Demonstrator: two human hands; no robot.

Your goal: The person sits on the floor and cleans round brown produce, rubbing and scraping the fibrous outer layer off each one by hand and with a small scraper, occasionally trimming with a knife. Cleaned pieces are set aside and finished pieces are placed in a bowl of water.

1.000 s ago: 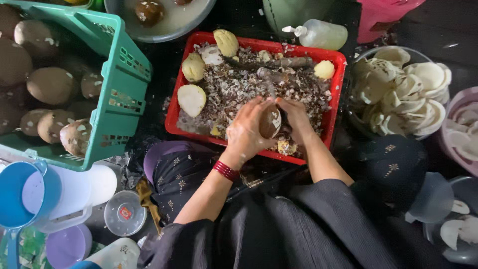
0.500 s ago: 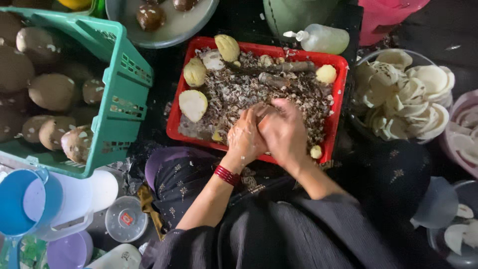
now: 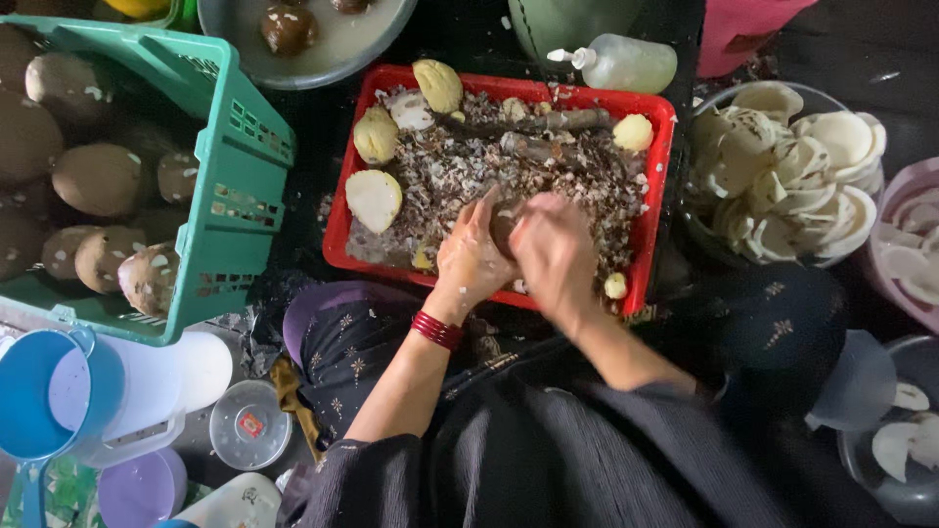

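I am in the middle of peeling: both my hands meet over the lower centre of the red tray [image 3: 342, 220], in the middle of the frame. My left hand [image 3: 471, 256] is curled round a small brown tuber [image 3: 503, 223], its grip closed on it. My right hand [image 3: 555, 249] presses against it from the right, blurred; I cannot tell what it holds. Next I judge I must turn the tuber to its unpeeled skin.

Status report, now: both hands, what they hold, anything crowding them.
Left hand and right hand clasped together on a brown round piece over the red tray. Peel scraps and pale peeled pieces close around.
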